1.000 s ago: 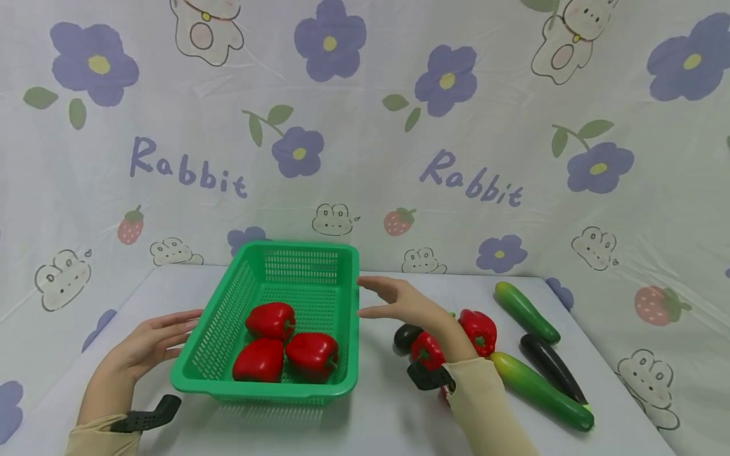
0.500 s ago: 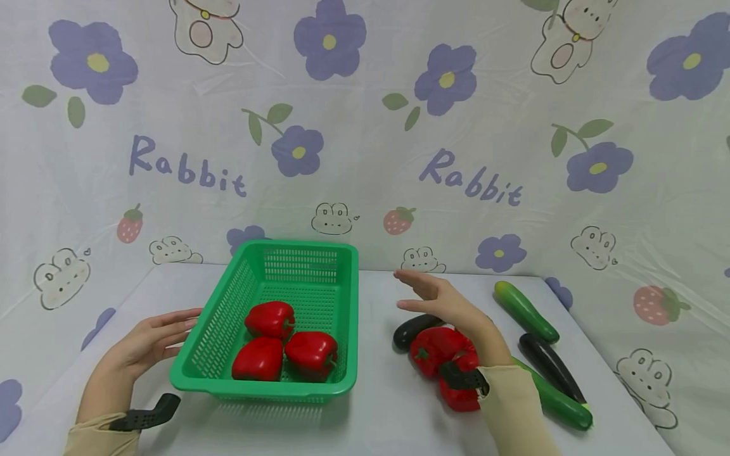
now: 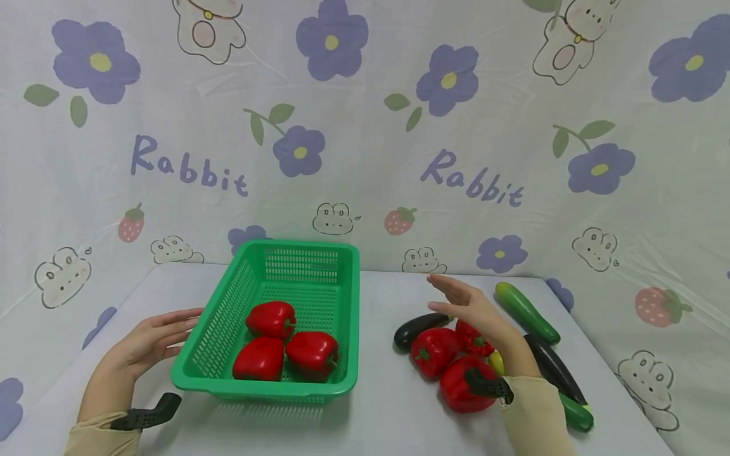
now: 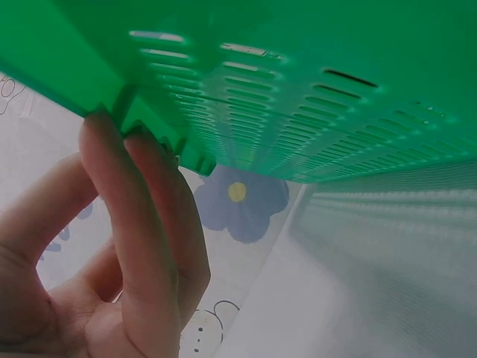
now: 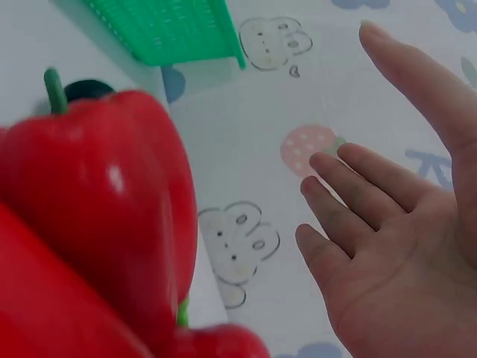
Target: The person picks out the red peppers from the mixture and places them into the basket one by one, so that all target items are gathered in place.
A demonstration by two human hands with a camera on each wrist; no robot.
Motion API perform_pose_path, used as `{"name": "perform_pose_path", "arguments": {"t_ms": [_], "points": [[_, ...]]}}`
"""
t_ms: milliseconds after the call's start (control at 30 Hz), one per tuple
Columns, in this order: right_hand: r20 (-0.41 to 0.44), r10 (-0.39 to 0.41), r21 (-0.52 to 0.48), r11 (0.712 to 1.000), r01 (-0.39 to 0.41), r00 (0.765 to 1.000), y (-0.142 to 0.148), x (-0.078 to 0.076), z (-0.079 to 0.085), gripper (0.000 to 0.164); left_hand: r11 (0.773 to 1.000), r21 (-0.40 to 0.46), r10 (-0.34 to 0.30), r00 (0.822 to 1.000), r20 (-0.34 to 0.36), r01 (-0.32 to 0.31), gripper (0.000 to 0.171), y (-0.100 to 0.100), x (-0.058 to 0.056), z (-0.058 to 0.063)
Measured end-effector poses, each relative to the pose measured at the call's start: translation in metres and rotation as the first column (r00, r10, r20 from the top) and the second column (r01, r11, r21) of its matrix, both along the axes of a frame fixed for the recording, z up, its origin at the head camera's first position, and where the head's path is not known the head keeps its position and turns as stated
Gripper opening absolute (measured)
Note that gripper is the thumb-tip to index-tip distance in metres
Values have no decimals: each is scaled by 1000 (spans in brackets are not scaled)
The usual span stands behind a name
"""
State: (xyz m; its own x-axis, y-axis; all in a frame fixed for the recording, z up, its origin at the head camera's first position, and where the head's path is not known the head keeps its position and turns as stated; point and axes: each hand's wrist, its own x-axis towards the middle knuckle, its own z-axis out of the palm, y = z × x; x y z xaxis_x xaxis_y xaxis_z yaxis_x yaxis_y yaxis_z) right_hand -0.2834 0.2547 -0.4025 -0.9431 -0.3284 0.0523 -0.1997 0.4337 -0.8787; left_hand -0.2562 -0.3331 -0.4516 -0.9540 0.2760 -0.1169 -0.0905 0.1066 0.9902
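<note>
My left hand (image 3: 144,345) is at the left side of a green plastic basket (image 3: 349,316); in the left wrist view its extended fingers (image 4: 127,194) touch the underside of the rim. Three red bell peppers (image 3: 312,356) lie in the near part of the basket. To the right, my right hand (image 3: 480,313) hovers over more vegetables, fingers apart and palm bare. Below it are red bell peppers (image 3: 435,351), large and close in the right wrist view, and a short dark eggplant (image 3: 415,330). The right forearm hides part of the group.
A cucumber (image 3: 526,311) lies at the back right. Nearer, a long eggplant (image 3: 556,367) and a second cucumber (image 3: 577,415) are partly covered by the right arm. A patterned cloth (image 3: 365,126) hangs behind the white table (image 3: 388,418).
My right hand has moved right, from the basket's right rim to above the loose vegetables, bringing the short eggplant and peppers into view. The left hand and basket have stayed in place.
</note>
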Motion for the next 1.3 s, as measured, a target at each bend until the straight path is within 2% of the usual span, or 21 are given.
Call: {"name": "perform_pose_path", "arguments": {"t_ms": [367, 700, 833, 1300], "points": [[22, -103, 46, 994, 101, 994, 30, 9, -12, 76, 1000, 24, -11, 1000, 0, 11, 25, 0, -1, 0], [0, -208, 38, 977, 208, 978, 48, 15, -19, 80, 1000, 26, -7, 1000, 2, 7, 26, 1, 0, 0], [20, -246, 36, 969, 245, 969, 54, 15, -24, 84, 1000, 18, 2, 1000, -1, -2, 25, 1, 0, 0], [104, -264, 44, 964, 260, 959, 62, 14, -48, 94, 1000, 29, -3, 1000, 4, 3, 26, 0, -1, 0]]}}
